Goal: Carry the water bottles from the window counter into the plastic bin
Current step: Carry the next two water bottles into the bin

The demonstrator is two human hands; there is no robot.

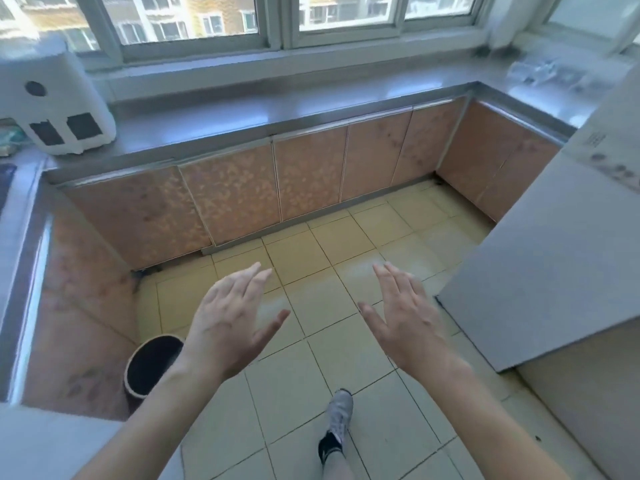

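Note:
My left hand [230, 318] and my right hand [407, 315] are held out in front of me over the tiled floor, palms facing each other, fingers apart, holding nothing. The grey window counter [263, 109] runs below the windows, well beyond both hands. At its far right corner lies a blurred cluster of clear plastic water bottles [543, 72]. No plastic bin shows in the view.
A white appliance [52, 98] stands on the counter at far left. A dark round bucket [150, 365] sits on the floor by the left cabinets. A large grey-white appliance [554, 271] fills the right side. My shoe [339, 414] is on the tiles.

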